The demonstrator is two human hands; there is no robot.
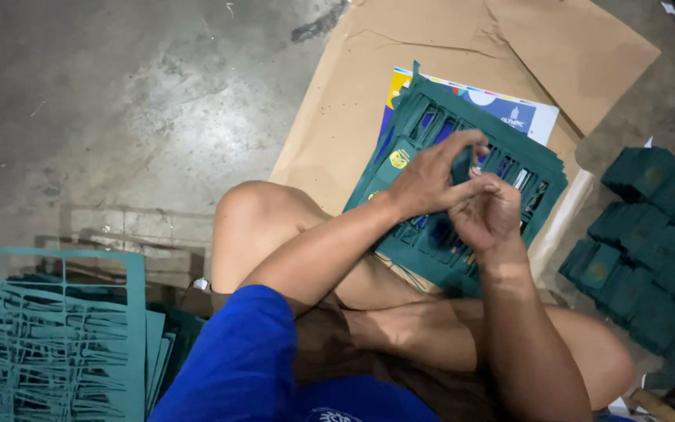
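I sit cross-legged on the floor with a stack of dark green die-cut card sheets [431, 125] in front of my knees. My left hand [431, 176] and my right hand [490, 215] meet above that stack. Their fingers pinch a small green card piece [462, 166] between them, mostly hidden by the fingertips. The top sheet shows several punched-out slots, with a blue and yellow printed sheet [501, 105] under the stack.
Brown kraft paper [431, 39] lies under the stack on the grey concrete floor [119, 94]. Piles of small green card pieces [650, 234] stand at the right. Empty green cut-out frames [48, 336] lie at the lower left.
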